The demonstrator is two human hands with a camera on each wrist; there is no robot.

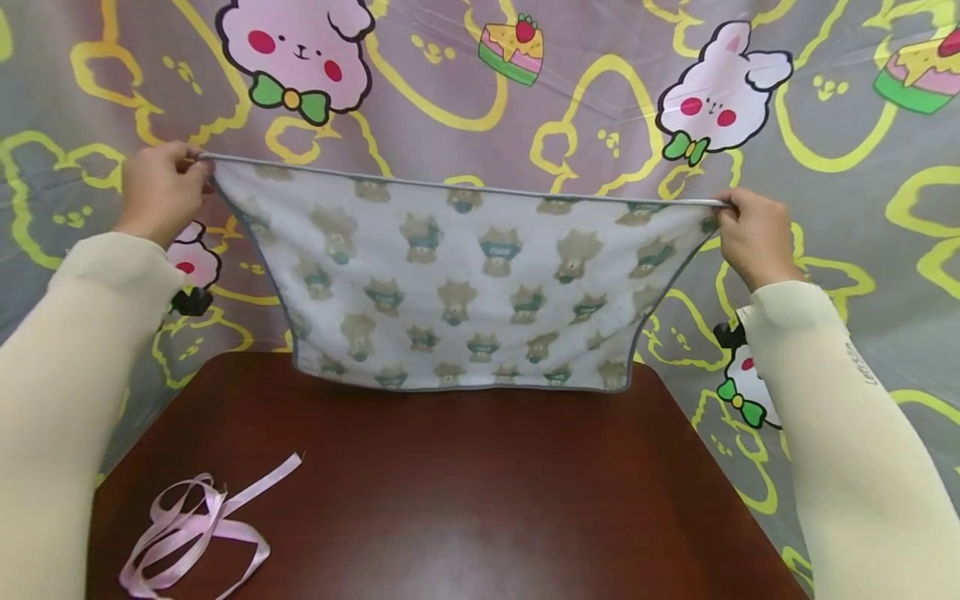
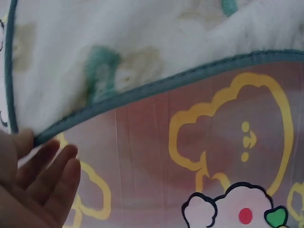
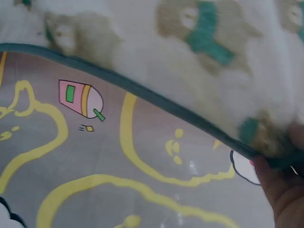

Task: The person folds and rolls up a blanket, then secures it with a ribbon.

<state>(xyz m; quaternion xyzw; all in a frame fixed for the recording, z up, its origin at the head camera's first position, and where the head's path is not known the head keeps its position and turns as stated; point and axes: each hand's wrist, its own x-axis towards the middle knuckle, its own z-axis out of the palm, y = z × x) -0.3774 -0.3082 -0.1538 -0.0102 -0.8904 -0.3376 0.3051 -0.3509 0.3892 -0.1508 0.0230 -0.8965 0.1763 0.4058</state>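
A white towel [image 1: 457, 275] with brown bears in green scarves and a grey-blue edging is stretched in the air over the far part of the table. My left hand [image 1: 163, 192] pinches its upper left corner, and my right hand [image 1: 757, 237] pinches the upper right one. The lower edge hangs at the table's far end; whether it touches the wood I cannot tell. In the left wrist view, thumb and fingertips of the left hand [image 2: 45, 178] meet at the corner. The right wrist view shows the right hand [image 3: 285, 190] at the other corner, partly cut off.
A loose tangle of pink ribbon [image 1: 180, 533] lies on the near left of the dark brown table [image 1: 465, 483]. Behind the table hangs a grey curtain [image 1: 600, 100] with rabbits, cakes and yellow outlines, close beyond both hands.
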